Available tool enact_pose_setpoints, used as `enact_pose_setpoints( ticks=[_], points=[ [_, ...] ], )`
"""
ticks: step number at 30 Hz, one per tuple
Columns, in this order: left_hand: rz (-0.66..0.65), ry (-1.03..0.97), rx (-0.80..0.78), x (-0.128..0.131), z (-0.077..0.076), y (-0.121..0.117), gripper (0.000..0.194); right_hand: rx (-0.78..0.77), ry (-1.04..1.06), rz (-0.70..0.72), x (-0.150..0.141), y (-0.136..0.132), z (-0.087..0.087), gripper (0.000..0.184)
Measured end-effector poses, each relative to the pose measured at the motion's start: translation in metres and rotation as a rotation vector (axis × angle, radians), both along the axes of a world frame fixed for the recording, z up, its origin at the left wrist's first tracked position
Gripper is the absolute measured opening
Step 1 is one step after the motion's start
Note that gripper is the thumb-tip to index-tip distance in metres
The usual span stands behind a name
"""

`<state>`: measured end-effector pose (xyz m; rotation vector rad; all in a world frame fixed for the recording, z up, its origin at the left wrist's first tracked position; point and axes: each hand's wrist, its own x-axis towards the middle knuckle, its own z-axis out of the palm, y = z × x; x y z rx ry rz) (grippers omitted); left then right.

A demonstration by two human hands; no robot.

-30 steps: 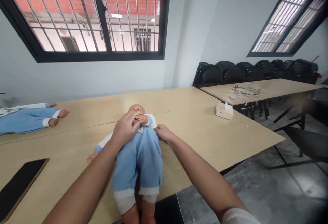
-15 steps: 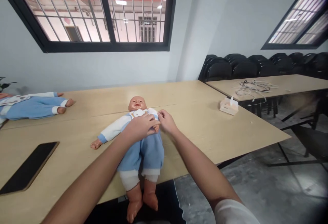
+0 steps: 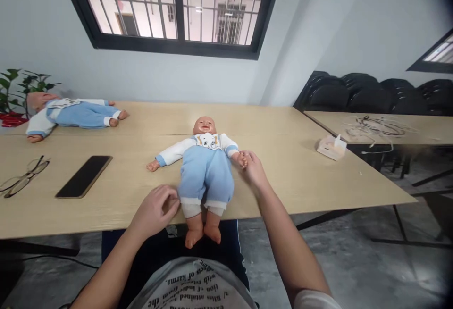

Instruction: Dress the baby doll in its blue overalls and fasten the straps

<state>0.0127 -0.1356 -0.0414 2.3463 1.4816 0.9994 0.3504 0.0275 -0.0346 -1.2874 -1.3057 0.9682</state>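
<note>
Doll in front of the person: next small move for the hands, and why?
I'd probably ease the right hand away, letting the doll's hand rest on the table. Reason: its fingers are at that doll's hand, while the doll's other arm lies outstretched and the left hand sits beside the doll's leg, visibly holding nothing.

The near doll [image 3: 208, 158] wears light-blue trousers [image 3: 193, 166] — white sleeves [image 3: 177, 152], blue cuffs [image 3: 160, 160].

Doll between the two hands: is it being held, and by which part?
The right hand appears to hold the doll by its small hand on that side; the grip is partly hidden. The left hand, beside the trousers, shows nothing in it.
</note>
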Motion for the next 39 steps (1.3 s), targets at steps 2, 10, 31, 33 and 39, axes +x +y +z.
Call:
enact_pose_setpoints(
  ticks=[2, 10, 31, 33, 39],
  points=[
    [-0.019, 0.033, -0.018, -0.001, -0.008, -0.008, 0.007, -0.021, 0.006, -0.039, 0.003, -0.017, 0.001, 0.045],
    [0.083, 0.087, 0.127, 0.008, -0.016, -0.006, 0.007, 0.505, -0.601, 0.137, -0.052, -0.165, 0.013, 0.043],
    [0.109, -0.217, 0.077, 0.019, -0.018, -0.028, 0.014, 0.834, -0.588, 0.394, -0.106, -0.208, 0.008, 0.027],
    [0.13, -0.247, 0.068, 0.024, -0.017, -0.027, 0.011, 0.809, -0.586, 0.398, -0.106, -0.209, 0.008, 0.027],
    [0.085, -0.115, 0.084, 0.02, -0.023, -0.038, 0.01, 0.74, -0.659, 0.397, -0.115, -0.205, 0.007, 0.015]
  ],
)
